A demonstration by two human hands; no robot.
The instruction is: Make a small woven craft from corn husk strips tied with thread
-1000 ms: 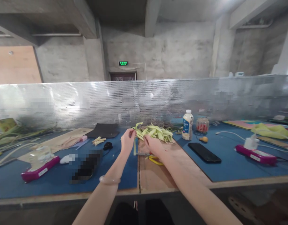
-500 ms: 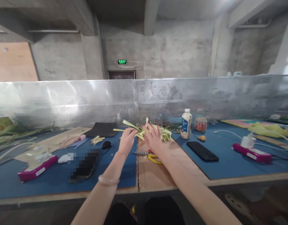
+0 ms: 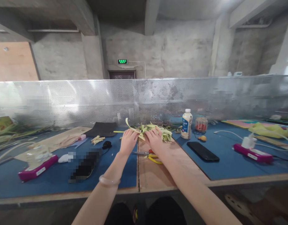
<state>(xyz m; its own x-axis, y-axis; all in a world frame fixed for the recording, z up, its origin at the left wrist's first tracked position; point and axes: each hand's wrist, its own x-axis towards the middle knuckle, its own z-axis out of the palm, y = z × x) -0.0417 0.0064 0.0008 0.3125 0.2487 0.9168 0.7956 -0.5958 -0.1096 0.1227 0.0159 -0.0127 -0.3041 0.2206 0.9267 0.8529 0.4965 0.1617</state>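
Note:
Pale green leaf strips [image 3: 166,135] lie in a loose pile at the middle of the table, in front of both hands. My left hand [image 3: 129,140] is closed on a leaf strip, and a curled pale strip [image 3: 128,124] rises above its fingers. Close beside it, my right hand [image 3: 154,139] has its fingers bent and closed together at the pile's near side, pinching leaf strip. The fingertips are partly hidden among the leaves. Below the hands lie scissors [image 3: 155,158] with yellow handles and a red part near the pivot; my right wrist covers some of them.
A white-capped bottle [image 3: 186,125], a jar [image 3: 201,124] and a black phone [image 3: 203,151] stand or lie to the right. Purple power strips [image 3: 253,154] with cables sit on both sides. Left are a black mouse-like object [image 3: 107,145] and a dark sheet [image 3: 101,129]. A perforated metal screen [image 3: 99,100] borders the back.
My right hand's spread fingers have drawn in and closed at the leaves, a little lower. The strip at my left hand now curls upward instead of lying straight.

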